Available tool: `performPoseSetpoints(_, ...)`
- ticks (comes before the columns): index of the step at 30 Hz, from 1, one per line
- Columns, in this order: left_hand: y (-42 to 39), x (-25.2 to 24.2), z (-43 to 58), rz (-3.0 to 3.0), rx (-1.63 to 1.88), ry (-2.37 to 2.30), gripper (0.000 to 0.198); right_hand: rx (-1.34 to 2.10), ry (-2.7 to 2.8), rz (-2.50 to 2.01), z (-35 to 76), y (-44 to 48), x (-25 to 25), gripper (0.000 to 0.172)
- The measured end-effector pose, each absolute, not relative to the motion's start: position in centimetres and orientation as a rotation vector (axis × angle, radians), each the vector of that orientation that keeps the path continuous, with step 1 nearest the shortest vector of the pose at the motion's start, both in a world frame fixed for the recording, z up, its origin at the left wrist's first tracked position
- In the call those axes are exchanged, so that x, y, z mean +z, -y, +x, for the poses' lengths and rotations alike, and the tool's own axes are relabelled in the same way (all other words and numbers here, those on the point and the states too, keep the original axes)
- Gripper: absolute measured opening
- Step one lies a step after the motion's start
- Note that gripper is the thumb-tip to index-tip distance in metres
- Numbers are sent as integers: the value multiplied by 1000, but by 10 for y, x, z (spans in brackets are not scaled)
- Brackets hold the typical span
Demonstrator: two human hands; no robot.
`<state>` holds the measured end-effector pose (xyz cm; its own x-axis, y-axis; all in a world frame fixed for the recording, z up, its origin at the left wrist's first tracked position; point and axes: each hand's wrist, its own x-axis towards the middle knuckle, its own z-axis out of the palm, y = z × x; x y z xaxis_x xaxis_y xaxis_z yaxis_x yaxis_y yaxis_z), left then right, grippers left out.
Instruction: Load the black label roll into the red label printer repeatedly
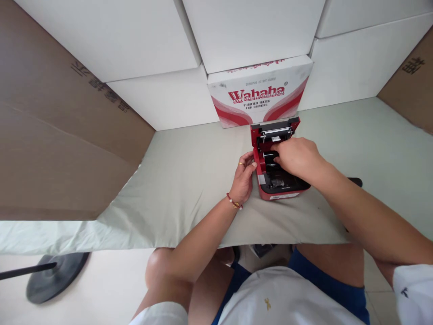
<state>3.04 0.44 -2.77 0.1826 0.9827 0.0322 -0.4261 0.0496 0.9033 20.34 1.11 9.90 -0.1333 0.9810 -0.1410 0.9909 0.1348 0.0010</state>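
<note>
Red printer [270, 180], lid up, sits on the cloth-covered tabletop [189, 171] before a water carton [260, 97]. The left hand [244, 178] rests loosely open against its left side. The right hand [297, 157] dips curled fingers into the open bay; I cannot tell whether they grip anything.

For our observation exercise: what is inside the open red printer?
A black compartment shows inside the red printer, with a metal bar on its raised lid. The right hand reaches in, covering the middle; what lies beneath cannot be seen.
</note>
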Motion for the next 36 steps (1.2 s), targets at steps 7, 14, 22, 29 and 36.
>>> performPoseSetpoints(7,22,-15,21,1716,1597,-1063,40,-320,-2447,1921,207,-7,103,39)
performPoseSetpoints(14,40,7,21,2424,1497,-638,33,-700,-3294,1588,258,51,89,32)
performPoseSetpoints(22,43,4,23,2467,1569,-614,42,-480,-3436,1713,274,97,55,33)
performPoseSetpoints(29,44,3,19,2445,1532,-603,38,-432,-3453,1991,273,77,83,28)
performPoseSetpoints(36,47,4,20,2490,1596,-637,39,-458,-3129,2432,259,-16,100,57)
